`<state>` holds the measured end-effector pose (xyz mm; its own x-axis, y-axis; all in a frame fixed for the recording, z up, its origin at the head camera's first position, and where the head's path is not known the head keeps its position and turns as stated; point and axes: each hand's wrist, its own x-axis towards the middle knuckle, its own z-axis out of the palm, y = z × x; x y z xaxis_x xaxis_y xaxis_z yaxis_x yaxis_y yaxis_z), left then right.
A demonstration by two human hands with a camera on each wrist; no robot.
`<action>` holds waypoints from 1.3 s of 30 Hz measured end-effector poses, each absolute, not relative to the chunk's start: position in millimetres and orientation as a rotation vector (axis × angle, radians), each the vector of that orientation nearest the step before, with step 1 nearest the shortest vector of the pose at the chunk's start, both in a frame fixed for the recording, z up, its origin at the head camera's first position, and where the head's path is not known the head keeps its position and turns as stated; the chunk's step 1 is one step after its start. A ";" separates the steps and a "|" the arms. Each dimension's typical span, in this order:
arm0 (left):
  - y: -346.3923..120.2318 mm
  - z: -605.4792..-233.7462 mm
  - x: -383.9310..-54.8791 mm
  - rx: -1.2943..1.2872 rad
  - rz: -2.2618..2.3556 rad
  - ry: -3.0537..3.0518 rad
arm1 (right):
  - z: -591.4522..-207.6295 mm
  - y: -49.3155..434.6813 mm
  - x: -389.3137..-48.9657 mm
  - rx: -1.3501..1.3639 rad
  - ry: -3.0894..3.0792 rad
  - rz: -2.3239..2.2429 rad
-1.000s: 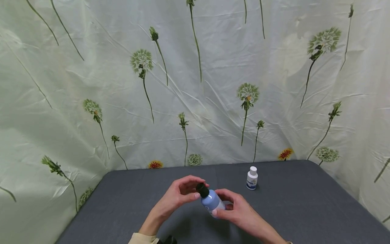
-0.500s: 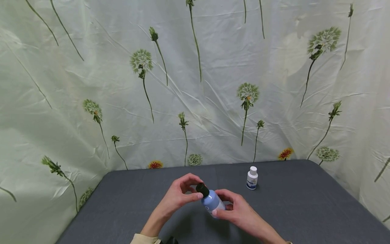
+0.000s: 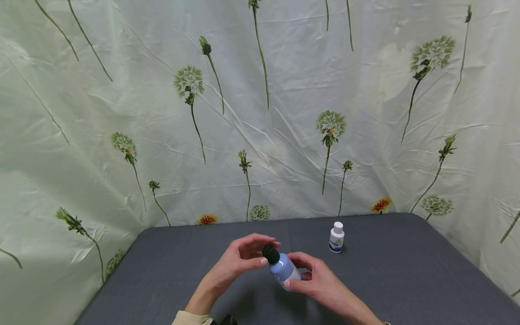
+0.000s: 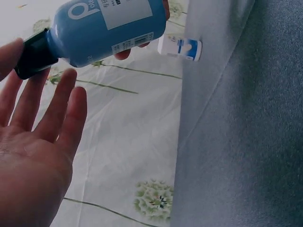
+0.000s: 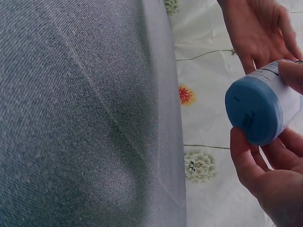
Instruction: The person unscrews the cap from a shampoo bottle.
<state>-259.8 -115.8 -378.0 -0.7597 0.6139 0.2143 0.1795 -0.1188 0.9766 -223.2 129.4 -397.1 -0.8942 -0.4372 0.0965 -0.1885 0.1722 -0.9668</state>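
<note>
A blue bottle point(image 3: 282, 268) with a white label and a black cap point(image 3: 270, 253) is held tilted above the table, its cap toward the upper left. My right hand point(image 3: 316, 276) grips the bottle's lower body, thumb on the near side, fingers on the far side. At the cap is my left hand point(image 3: 239, 258), its thumb point(image 4: 8, 56) against one side and fingertips at the other. The left wrist view shows a barcode on the label; the right wrist view shows the bottle's blue base point(image 5: 251, 111). Part of the cap lies hidden behind the left thumb.
A small white bottle point(image 3: 336, 239) with a blue label stands upright near the table's back edge, right of the hands. Behind the dark grey table point(image 3: 183, 253) hangs a pale cloth point(image 3: 284, 135) printed with dandelions. A black object point(image 3: 228, 319) shows by the left sleeve.
My left fingers bent back around the cap half a second ago and now reach forward over it again, the thumb shifting slightly left. The right hand and blue bottle stay almost still.
</note>
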 end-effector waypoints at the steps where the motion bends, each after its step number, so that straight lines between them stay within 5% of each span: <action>1: -115.9 -378.3 -260.1 0.872 1.948 1.852 | -397.2 129.6 -223.0 -0.612 2.245 -1.797; 39: -117.4 -379.7 -261.8 0.969 1.875 1.946 | -396.5 128.5 -223.3 -0.594 2.234 -1.786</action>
